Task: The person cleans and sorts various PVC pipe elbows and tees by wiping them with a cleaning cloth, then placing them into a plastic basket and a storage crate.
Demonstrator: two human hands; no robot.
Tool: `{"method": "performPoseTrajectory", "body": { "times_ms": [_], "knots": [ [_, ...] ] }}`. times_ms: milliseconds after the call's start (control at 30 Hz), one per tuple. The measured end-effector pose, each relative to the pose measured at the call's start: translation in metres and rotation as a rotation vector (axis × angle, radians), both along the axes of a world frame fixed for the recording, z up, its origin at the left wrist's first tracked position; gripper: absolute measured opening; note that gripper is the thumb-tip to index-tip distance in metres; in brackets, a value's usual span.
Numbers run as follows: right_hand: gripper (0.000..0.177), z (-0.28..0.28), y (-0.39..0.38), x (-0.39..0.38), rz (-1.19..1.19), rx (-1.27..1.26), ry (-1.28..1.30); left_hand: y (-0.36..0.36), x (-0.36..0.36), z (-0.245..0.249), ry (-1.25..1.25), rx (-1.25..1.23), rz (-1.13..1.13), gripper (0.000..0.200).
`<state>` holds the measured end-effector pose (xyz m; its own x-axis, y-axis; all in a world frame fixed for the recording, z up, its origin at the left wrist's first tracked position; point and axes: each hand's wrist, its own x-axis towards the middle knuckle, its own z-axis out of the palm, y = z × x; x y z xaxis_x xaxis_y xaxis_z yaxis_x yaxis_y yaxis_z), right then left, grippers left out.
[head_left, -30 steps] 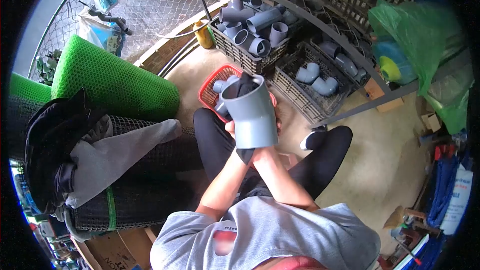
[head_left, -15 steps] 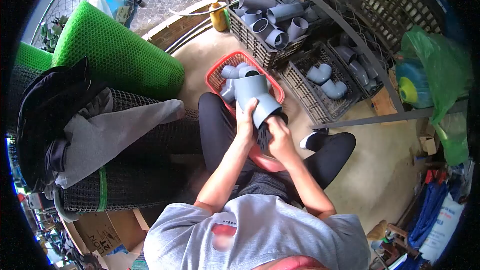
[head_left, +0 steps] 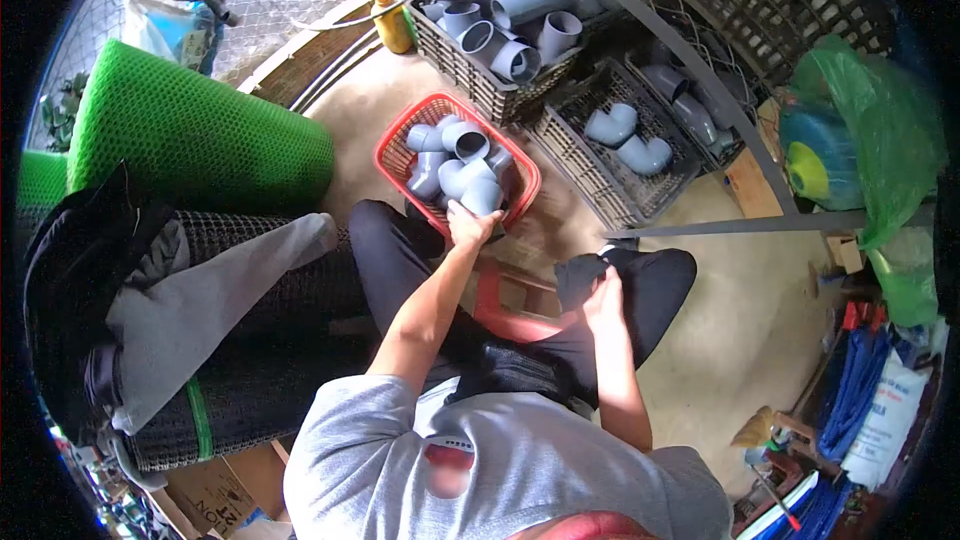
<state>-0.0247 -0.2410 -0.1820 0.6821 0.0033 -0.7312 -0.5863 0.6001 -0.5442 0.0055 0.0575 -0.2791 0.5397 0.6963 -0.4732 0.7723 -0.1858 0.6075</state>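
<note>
My left hand reaches forward into the red basket and grips a grey pipe fitting lying among several other grey fittings. Back by my right knee, my right hand is closed on a dark cloth resting on my black trouser leg. I sit on a low red stool, partly hidden by my legs.
Black crates of grey pipe elbows stand behind the red basket, another crate to its right. Rolls of green and black mesh with clothes on them lie at left. A green bag hangs at right.
The large grey fitting that both hands held and wiped has gone down into the red basket with my left hand. My right hand has drawn back to my knee with the cloth.
</note>
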Motion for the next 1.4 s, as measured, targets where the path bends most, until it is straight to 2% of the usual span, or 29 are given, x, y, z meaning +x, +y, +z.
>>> {"method": "performPoseTrajectory", "body": {
  "times_ms": [133,200,233,300,333,433,500,600,633,667,733,800,833,967,1000,1067,1100,1167,1200,1267,1300,1333,1367,1400],
  "knots": [
    [0.03,-0.007,0.006,0.011,0.08,0.087,-0.033,-0.019,-0.007,0.014,-0.011,0.279,-0.437,0.11],
    [0.027,0.0,0.013,0.015,0.13,0.074,-0.025,-0.021,0.002,0.019,-0.004,0.357,-0.597,0.11],
    [0.026,0.005,0.017,0.017,0.109,0.063,-0.013,-0.021,0.008,0.016,-0.002,0.356,-0.604,0.11],
    [0.025,0.012,0.024,0.02,0.108,0.038,-0.015,-0.018,0.027,0.01,-0.079,0.667,-0.738,0.112],
    [0.025,0.016,0.026,0.021,0.113,0.012,-0.015,-0.018,0.033,0.006,-0.091,0.854,-0.826,0.121],
    [0.027,0.025,0.028,0.02,0.172,-0.035,-0.046,-0.02,0.053,0.007,-0.128,0.861,-0.909,0.117],
    [0.026,0.027,0.032,0.023,0.205,-0.016,-0.083,-0.02,0.066,0.01,-0.042,0.83,-1.029,0.119],
    [0.028,0.017,0.035,0.025,0.232,0.052,-0.059,-0.018,0.075,0.007,0.053,0.859,-1.051,0.119],
    [0.028,0.017,0.038,0.026,0.235,0.055,-0.064,-0.02,0.071,0.003,0.092,0.991,-1.023,0.103],
    [0.028,0.018,0.042,0.028,0.245,0.054,-0.034,-0.02,0.068,0.0,0.091,0.993,-1.01,0.103],
    [0.028,0.024,0.042,0.032,0.263,0.045,-0.006,-0.027,0.057,0.033,0.391,0.716,-1.122,0.104],
    [0.028,0.031,0.043,0.032,0.256,0.011,-0.097,-0.012,0.027,-0.003,0.252,0.784,-1.027,0.111],
    [0.012,0.053,0.045,0.034,0.258,0.072,-0.084,-0.012,0.02,-0.002,0.204,0.745,-0.941,0.105],
    [0.015,0.05,0.035,0.029,0.22,0.027,-0.157,-0.025,0.037,-0.024,-0.068,0.579,-0.728,0.097],
    [0.015,0.053,0.036,0.03,0.222,0.021,-0.152,-0.027,0.046,-0.032,-0.211,0.584,-0.67,0.091],
    [0.016,0.059,0.037,0.034,0.272,0.028,-0.029,-0.029,0.071,-0.047,-0.418,0.496,-0.554,0.084],
    [0.016,0.051,0.035,0.035,0.277,0.021,-0.026,-0.027,0.08,-0.041,-0.417,0.489,-0.548,0.084],
    [0.037,0.028,0.03,0.039,0.32,-0.003,-0.029,-0.019,0.095,-0.006,-0.483,0.136,-0.573,0.073],
    [0.037,0.033,0.036,0.044,0.324,-0.013,-0.024,-0.019,0.095,0.013,-0.483,0.126,-0.567,0.073],
    [0.059,0.061,0.066,0.059,0.316,0.105,-0.15,-0.019,0.088,0.041,-0.492,-0.829,-0.444,0.06],
    [0.064,0.075,0.073,0.067,0.425,0.216,-0.215,-0.021,0.079,0.029,-0.502,-1.21,-0.337,0.058],
    [0.07,0.085,0.08,0.079,0.536,0.331,-0.278,-0.008,0.061,0.071,-0.319,-1.47,-0.243,0.057],
    [0.071,0.087,0.081,0.098,0.671,0.318,-0.276,0.0,0.045,0.068,-0.297,-1.483,-0.274,0.055],
    [0.065,0.081,0.082,0.12,0.721,0.177,-0.315,0.007,0.034,0.064,-0.274,-1.495,-0.306,0.053]
  ]
}}
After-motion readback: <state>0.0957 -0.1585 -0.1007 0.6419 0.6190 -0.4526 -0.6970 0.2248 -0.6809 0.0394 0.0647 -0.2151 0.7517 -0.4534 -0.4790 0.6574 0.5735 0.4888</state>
